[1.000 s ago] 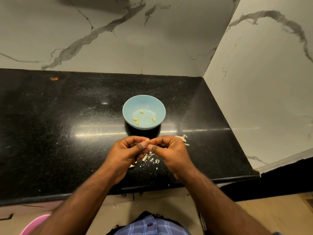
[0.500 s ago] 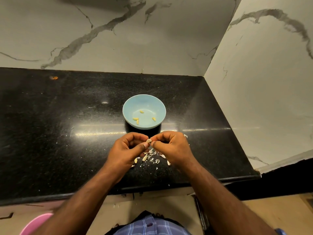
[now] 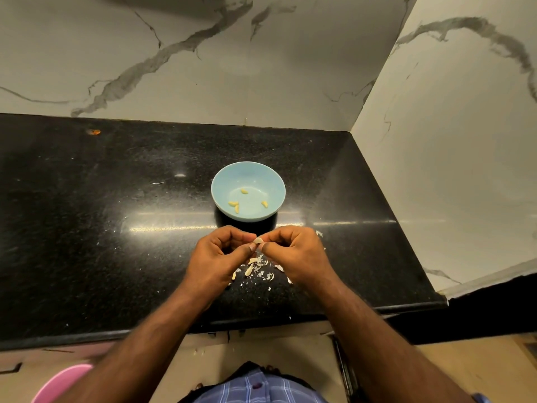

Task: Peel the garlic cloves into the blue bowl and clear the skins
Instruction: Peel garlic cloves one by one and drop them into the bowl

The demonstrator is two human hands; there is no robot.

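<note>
Pinching a garlic clove (image 3: pixel 257 240) between both sets of fingertips, you are holding it just above the countertop (image 3: pixel 87 228), a little in from the front edge and on the near side of the blue bowl (image 3: pixel 220 187). Your left hand (image 3: pixel 216 257) is gripping the clove from the left, with the fingers curled in and the thumb pressing against it. Your right hand (image 3: pixel 296 255) is gripping it from the right in the same way, fingers curled and thumb tip meeting the clove. The 2 hands are nearly touching at the clove, and how much skin is on it is too small to tell.

The blue bowl is sitting upright near the middle of the countertop, just beyond your knuckles. It is holding 4 peeled cloves (image 3: pixel 234 204), 2 touching at its left side, 1 further back and 1 to the right.

Loose garlic skins (image 3: pixel 255 267) are lying scattered on the countertop directly under and between your hands, near the front edge, and a few more scraps (image 3: pixel 319 233) are showing past your right knuckles.

Marble walls (image 3: pixel 174 68) are meeting at the back right corner of the countertop.
</note>
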